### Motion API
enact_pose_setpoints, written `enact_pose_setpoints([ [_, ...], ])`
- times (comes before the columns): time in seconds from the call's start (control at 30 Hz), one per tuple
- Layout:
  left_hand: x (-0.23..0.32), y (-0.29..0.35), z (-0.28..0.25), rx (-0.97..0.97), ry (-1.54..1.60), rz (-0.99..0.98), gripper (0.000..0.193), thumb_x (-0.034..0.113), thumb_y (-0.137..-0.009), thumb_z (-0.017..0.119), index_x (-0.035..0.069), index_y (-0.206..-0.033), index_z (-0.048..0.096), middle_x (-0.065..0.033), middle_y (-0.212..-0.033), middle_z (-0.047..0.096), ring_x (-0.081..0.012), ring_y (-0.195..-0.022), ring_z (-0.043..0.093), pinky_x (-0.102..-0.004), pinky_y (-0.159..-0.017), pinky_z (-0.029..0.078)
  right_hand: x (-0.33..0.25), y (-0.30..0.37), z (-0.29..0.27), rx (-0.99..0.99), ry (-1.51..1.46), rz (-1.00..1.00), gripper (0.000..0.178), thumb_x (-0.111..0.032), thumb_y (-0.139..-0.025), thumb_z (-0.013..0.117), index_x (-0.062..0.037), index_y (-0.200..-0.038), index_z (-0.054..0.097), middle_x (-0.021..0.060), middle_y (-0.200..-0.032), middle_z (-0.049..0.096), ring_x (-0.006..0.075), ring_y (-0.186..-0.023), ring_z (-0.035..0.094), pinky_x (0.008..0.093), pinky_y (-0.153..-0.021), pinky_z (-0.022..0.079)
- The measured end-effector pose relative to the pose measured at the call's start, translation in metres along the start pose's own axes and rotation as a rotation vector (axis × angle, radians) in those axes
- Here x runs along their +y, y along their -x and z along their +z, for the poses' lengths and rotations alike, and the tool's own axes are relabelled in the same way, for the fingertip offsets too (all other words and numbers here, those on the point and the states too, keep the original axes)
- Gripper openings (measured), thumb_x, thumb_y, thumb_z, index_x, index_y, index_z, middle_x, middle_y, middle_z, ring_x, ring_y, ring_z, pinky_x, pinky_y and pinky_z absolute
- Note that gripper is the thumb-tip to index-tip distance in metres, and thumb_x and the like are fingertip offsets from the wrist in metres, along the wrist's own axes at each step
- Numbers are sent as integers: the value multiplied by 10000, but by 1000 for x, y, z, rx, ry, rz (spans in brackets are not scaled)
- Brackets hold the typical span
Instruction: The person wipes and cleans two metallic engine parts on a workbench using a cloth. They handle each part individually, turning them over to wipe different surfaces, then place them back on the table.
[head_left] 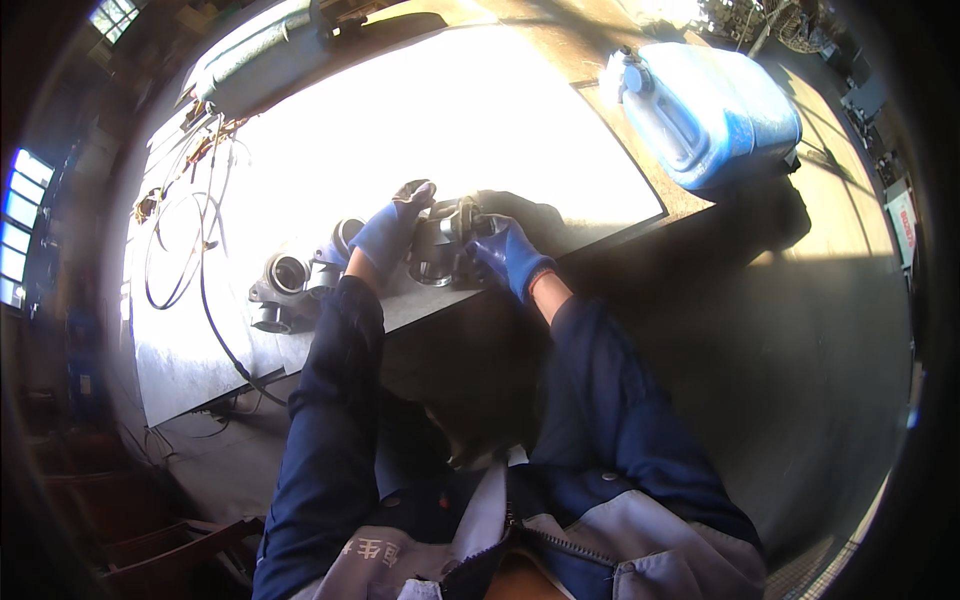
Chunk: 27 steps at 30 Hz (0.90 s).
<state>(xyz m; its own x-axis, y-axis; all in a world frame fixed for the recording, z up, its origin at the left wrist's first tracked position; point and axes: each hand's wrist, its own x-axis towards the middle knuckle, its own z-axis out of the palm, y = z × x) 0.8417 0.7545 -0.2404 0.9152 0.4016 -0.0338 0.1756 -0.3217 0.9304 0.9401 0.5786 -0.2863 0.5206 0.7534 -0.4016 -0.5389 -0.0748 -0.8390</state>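
Observation:
Near the front edge of the bright table, a grey metal pipe-like casting with a round bore sits between my two gloved hands. My right hand, in a blue glove, grips its right side near the flange. At its left is my left hand, also blue-gloved, with the thumb side up and the fingers curled around a dark edge; what the fingertips press on is partly hidden. To the left of my left forearm stands a similar metal casting with an open round mouth, and another casting is partly covered by my arm.
A blue plastic jerrycan lies at the far right of the table. Black cable loops over the left side and hangs off the front edge. A grey cylindrical tank lies at the back left.

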Motion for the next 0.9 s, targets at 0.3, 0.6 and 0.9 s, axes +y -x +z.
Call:
enact_pose_setpoints([
  [0.3, -10, 78, -10, -143, -236, 119, 639, 85, -818, 587, 121, -1426, 396, -131, -1390, 485, -238, -1262, 487, -343, -1022, 418, -38, 33, 21, 300, 1431, -548, 259, -297, -892, 555, -69, -928, 673, 153, -766, 685, 313, -693, 667, 403, -670, 506],
  [0.6, -38, 74, 31, 237, -836, 105, 331, 181, -818, 630, 162, -1147, 594, -132, -1268, 548, -332, -989, 624, -430, -834, 514, -48, 39, 59, 194, 2039, -651, 203, -204, -892, 496, -120, -885, 680, 93, -762, 699, 255, -717, 694, 399, -642, 499],
  [0.9, -34, 68, 28, 203, -794, 6, 245, 113, -826, 587, 104, -1070, 609, -135, -1130, 623, -311, -971, 640, -409, -812, 523, -31, 39, 45, -19, 2002, -513, 216, -199, -878, 508, -116, -869, 708, 122, -821, 711, 256, -803, 707, 406, -669, 531],
])
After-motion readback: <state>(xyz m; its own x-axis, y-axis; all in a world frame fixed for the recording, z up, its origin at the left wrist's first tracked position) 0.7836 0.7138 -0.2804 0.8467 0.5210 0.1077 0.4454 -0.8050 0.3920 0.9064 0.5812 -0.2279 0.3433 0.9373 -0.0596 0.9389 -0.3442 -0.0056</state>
